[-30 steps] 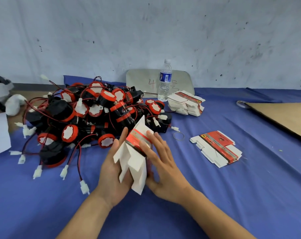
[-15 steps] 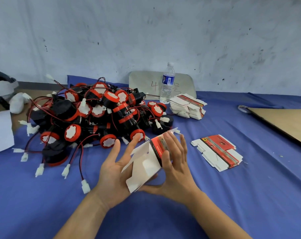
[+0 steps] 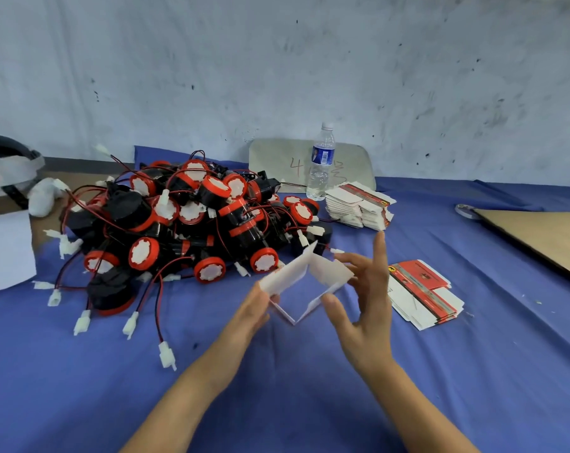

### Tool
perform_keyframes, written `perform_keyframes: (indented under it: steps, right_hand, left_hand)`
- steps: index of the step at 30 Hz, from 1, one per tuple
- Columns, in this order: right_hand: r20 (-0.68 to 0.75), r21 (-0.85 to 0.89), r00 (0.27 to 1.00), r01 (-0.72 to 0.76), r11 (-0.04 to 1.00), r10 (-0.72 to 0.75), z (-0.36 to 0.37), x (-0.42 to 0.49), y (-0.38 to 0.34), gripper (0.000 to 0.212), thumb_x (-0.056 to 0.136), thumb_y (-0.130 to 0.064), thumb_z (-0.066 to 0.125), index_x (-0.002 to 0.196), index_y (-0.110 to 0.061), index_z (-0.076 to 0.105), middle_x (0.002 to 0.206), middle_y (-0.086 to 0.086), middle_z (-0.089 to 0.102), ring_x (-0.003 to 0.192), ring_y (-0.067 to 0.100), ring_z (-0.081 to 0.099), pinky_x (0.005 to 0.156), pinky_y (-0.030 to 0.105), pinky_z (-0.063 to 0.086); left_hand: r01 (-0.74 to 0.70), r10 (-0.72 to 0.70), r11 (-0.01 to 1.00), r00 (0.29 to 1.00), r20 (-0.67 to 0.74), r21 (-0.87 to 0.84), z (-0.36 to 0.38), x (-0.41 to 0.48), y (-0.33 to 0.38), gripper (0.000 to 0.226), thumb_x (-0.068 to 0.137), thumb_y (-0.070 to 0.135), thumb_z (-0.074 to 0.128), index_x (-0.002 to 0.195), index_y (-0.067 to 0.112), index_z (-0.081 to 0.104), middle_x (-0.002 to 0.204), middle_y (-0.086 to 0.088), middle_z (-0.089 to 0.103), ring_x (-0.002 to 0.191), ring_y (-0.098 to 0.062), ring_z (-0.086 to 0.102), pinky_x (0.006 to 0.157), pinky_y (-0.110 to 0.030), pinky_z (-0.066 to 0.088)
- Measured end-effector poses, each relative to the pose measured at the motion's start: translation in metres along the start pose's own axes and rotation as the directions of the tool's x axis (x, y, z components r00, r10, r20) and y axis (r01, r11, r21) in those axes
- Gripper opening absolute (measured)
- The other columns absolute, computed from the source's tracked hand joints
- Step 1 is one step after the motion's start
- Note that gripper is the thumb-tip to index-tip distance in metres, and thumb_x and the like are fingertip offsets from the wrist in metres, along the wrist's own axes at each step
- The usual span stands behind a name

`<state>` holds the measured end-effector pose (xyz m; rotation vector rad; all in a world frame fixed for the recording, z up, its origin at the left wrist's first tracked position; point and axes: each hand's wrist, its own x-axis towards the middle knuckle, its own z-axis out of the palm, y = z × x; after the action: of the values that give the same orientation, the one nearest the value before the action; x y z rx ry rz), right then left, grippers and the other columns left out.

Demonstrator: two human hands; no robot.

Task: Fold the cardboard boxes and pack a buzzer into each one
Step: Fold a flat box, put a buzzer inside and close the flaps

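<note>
A small cardboard box [image 3: 304, 284], white inside, is spread into an open square tube above the blue cloth. My left hand [image 3: 254, 310] grips its left corner. My right hand [image 3: 363, 302] pinches its right wall between thumb and fingers, with one finger pointing up. A big pile of black and red buzzers [image 3: 185, 223] with red and black wires and white plugs lies just behind and to the left. Flat red and white box blanks lie in a small stack [image 3: 422, 294] right of my right hand, and a taller stack [image 3: 358, 206] sits further back.
A water bottle [image 3: 321, 161] stands at the back in front of a grey board [image 3: 277, 161]. A brown cardboard sheet [image 3: 545, 237] lies at the far right. White paper [image 3: 6, 250] and white items lie at the left edge. Loose white plugs [image 3: 167, 354] trail onto the cloth.
The box has gone from a flattened, tilted blank to an open square tube. My hands have moved apart to its two sides and a little away from me.
</note>
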<state>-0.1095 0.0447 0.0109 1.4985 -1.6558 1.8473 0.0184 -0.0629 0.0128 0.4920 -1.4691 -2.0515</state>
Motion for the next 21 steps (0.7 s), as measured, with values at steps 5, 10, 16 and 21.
perform_keyframes:
  steps: [5, 10, 16, 21]
  right_hand:
    - [0.017, 0.039, 0.986, -0.165, 0.985, 0.165, 0.004, -0.001, 0.002, 0.067, 0.088, -0.058, 0.053, 0.145, -0.053, 0.02, 0.133, -0.015, 0.051, 0.116, 0.014, 0.054, 0.099, 0.043, 0.047]
    - [0.184, 0.06, 0.955, -0.247, 0.967, 0.232, 0.0, 0.0, -0.001, 0.076, 0.078, -0.056, 0.056, 0.145, -0.057, 0.019, 0.143, -0.016, 0.04, 0.136, 0.016, 0.038, 0.11, 0.047, 0.037]
    - [0.336, 0.263, 0.881, -0.427, 0.865, 0.333, -0.002, -0.001, 0.0, 0.061, 0.089, -0.051, 0.048, 0.144, -0.027, 0.038, 0.137, -0.024, 0.052, 0.128, 0.0, 0.048, 0.099, 0.019, 0.044]
    - [0.417, 0.214, 0.777, -0.588, 0.78, 0.472, 0.005, -0.005, -0.007, 0.034, 0.087, -0.06, 0.037, 0.104, -0.055, 0.066, 0.112, -0.026, 0.067, 0.108, -0.01, 0.058, 0.085, 0.006, 0.042]
  left_hand:
    - [-0.288, 0.264, 0.797, 0.957, 0.123, 0.531, -0.009, -0.015, -0.023, 0.044, 0.087, 0.045, 0.055, 0.129, 0.032, 0.052, 0.092, 0.012, 0.073, 0.076, -0.011, 0.071, 0.072, -0.025, 0.056]
    - [-0.401, 0.474, 0.56, 0.873, 0.117, 0.725, -0.002, -0.013, -0.027, 0.046, 0.084, 0.047, 0.063, 0.122, 0.061, 0.043, 0.098, 0.028, 0.058, 0.069, -0.006, 0.06, 0.056, -0.009, 0.043]
    - [-0.475, 0.43, 0.678, 0.875, 0.222, 0.562, -0.006, -0.015, -0.031, 0.073, 0.082, 0.063, 0.06, 0.141, 0.063, 0.016, 0.154, 0.023, 0.026, 0.14, -0.001, 0.03, 0.109, -0.026, 0.038]
    - [-0.528, 0.547, 0.478, 0.804, 0.233, 0.702, -0.001, -0.02, -0.029, 0.086, 0.077, 0.061, 0.064, 0.144, 0.06, 0.009, 0.144, 0.024, 0.026, 0.128, 0.014, 0.034, 0.09, 0.0, 0.036]
